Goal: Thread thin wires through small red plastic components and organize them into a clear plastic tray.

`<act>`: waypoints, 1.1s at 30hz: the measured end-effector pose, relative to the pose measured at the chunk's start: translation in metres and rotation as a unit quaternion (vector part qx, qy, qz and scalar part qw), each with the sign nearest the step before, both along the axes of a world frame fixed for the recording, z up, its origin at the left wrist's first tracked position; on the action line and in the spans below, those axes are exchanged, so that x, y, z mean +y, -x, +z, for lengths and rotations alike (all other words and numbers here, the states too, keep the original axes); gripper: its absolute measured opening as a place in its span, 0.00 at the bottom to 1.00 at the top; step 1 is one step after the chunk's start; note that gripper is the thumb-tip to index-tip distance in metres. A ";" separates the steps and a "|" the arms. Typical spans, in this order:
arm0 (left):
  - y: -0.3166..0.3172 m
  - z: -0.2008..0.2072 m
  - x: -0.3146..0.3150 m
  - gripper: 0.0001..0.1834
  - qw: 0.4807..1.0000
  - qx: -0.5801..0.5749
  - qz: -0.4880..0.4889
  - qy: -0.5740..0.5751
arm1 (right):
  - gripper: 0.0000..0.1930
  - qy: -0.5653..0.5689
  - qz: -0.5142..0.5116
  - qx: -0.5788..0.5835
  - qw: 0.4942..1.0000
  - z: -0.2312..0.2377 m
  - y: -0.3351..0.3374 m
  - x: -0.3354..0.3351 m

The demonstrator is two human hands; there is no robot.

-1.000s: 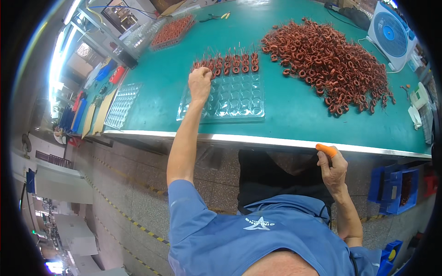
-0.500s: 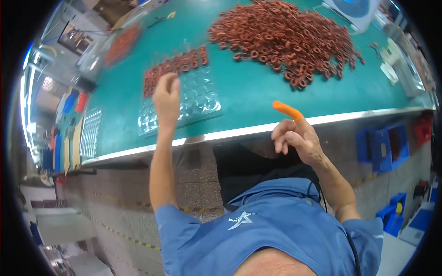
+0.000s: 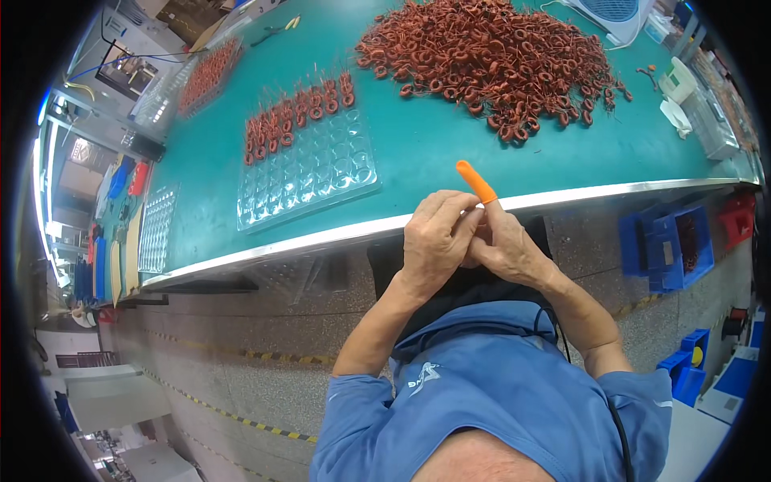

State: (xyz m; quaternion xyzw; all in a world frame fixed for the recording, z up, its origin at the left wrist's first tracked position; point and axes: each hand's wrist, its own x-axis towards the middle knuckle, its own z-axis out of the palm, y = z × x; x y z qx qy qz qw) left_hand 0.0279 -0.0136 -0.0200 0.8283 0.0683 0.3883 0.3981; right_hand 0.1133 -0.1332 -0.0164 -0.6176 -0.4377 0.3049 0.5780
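My left hand [image 3: 434,241] and my right hand [image 3: 511,251] meet at the front edge of the table, fingertips together. The left fingers are bent in a pinch; whatever lies between them is hidden. On my right index finger, which points up and away, sits an orange finger cot [image 3: 477,183]; the other right fingers are curled in. To the left, a clear plastic tray [image 3: 301,195] with round pockets lies on the table. Reddish-brown wire-wound rings [image 3: 287,127] with upright leads fill its far rows, while the nearer pockets hold none.
A large pile of similar rings [image 3: 490,60] covers the far middle of the green table [image 3: 434,153]. Another filled tray [image 3: 210,76] and pliers [image 3: 277,30] lie at the far left. A fan [image 3: 614,10] stands far right; blue bins [image 3: 671,249] sit below the table's right side.
My left hand has come back from the tray's rings, rightward and toward me, to meet my right hand. My right hand has shifted slightly left, its index finger now pointing more upward.
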 end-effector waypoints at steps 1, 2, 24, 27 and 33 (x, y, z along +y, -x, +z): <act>0.000 0.000 -0.001 0.07 1.000 0.001 0.000 -0.001 | 0.41 0.000 -0.010 -0.041 0.999 -0.002 0.000 0.000; 0.000 0.000 -0.002 0.07 1.000 -0.002 -0.003 0.002 | 0.41 -0.001 -0.010 -0.039 0.999 -0.002 0.001 0.000; 0.009 0.007 -0.027 0.03 0.977 0.054 -0.103 0.177 | 0.21 -0.092 -0.110 -0.448 0.882 -0.025 -0.033 -0.009; 0.016 -0.004 -0.026 0.05 0.965 0.018 -0.039 0.260 | 0.15 -0.044 -0.084 -0.089 0.992 0.003 -0.019 -0.006; 0.017 0.002 -0.015 0.11 0.921 0.015 -0.057 0.386 | 0.25 -0.064 0.055 0.252 0.964 0.001 -0.012 -0.016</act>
